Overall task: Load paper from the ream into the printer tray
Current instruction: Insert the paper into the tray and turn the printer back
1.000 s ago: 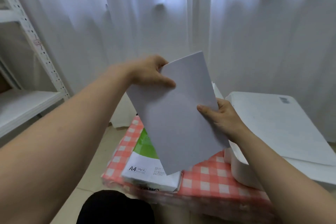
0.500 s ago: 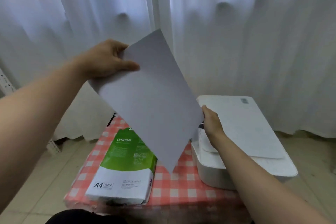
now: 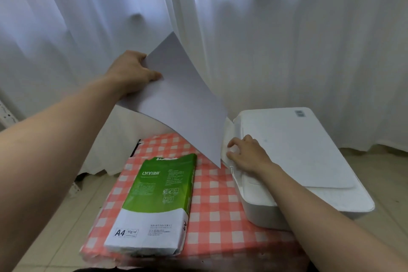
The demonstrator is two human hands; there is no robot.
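Paper [image 3: 181, 104], one sheaf, pinched in your left hand [image 3: 130, 73]; right hand [image 3: 247, 154] spread on the one printer [image 3: 309, 161]; one ream [image 3: 154, 203] beside.

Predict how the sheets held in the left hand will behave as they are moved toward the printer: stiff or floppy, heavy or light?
Probably floppy: the paper, pinched at one edge by the left hand, already bows along its lower edge. Likely light, since one hand carries it. Its free corner hangs near the printer and may catch.

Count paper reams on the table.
1: the green-and-white A4 ream lies flat on the checkered table, left of the printer. No other shows.
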